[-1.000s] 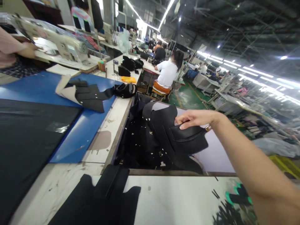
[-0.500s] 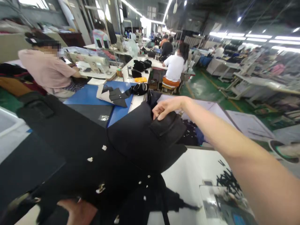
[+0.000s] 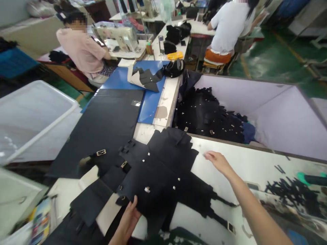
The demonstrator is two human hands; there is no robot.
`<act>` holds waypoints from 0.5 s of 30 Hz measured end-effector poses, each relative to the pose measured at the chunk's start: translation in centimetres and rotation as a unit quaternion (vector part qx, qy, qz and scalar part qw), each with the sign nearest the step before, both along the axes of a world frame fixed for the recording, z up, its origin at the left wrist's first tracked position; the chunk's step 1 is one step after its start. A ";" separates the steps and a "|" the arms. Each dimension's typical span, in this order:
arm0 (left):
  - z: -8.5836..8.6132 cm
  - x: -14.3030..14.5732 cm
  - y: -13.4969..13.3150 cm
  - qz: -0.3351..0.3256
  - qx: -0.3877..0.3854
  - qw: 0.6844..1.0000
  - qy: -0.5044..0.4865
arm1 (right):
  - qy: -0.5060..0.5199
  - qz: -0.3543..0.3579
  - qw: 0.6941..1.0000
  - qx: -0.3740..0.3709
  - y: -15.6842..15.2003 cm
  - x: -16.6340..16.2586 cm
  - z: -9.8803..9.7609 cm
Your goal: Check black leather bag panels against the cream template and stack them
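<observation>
A large black bag panel (image 3: 158, 170) with small metal studs and buckles lies spread flat on the white worktable (image 3: 255, 166). My left hand (image 3: 129, 217) rests on its near edge, fingers flat on the material. My right hand (image 3: 217, 160) hovers open just right of the panel, above the table, holding nothing. Behind the table stands a big lilac-walled bin (image 3: 268, 102) holding a pile of more black pieces (image 3: 209, 117).
A black sheet (image 3: 107, 119) and a blue mat (image 3: 150, 98) lie to the left, with a white plastic tub (image 3: 33, 115) beyond. A person in pink (image 3: 81, 51) sits at a sewing machine (image 3: 120, 34); another in white (image 3: 230, 23) sits farther back.
The black panel, held up in my right hand over the bin, has come down flat onto the table. My right hand has let go and my left hand now lies on its near edge.
</observation>
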State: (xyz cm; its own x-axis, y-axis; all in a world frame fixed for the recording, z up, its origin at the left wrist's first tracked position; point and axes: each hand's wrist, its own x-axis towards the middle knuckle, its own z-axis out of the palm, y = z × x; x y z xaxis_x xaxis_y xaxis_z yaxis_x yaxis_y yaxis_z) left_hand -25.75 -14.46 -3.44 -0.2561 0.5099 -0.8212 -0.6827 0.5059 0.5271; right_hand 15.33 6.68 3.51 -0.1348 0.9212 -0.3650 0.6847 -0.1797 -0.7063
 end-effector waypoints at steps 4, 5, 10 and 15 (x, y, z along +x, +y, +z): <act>0.5 -0.4 -0.4 -0.010 0.038 0.992 -0.118 | 0.059 -0.070 0.983 -0.160 -8.2 2.1 -5.0; 0.6 -0.6 -0.5 -0.013 0.036 0.990 -0.137 | 0.061 -0.071 0.980 -0.178 -10.0 2.3 -5.8; 1.1 -0.9 -0.4 -0.004 0.034 0.995 -0.094 | -0.008 -0.075 0.991 -0.111 -15.4 1.2 -7.3; 0.6 0.6 -0.8 0.032 0.040 0.998 -0.032 | -0.064 -0.031 0.996 0.044 -15.5 -2.5 -8.1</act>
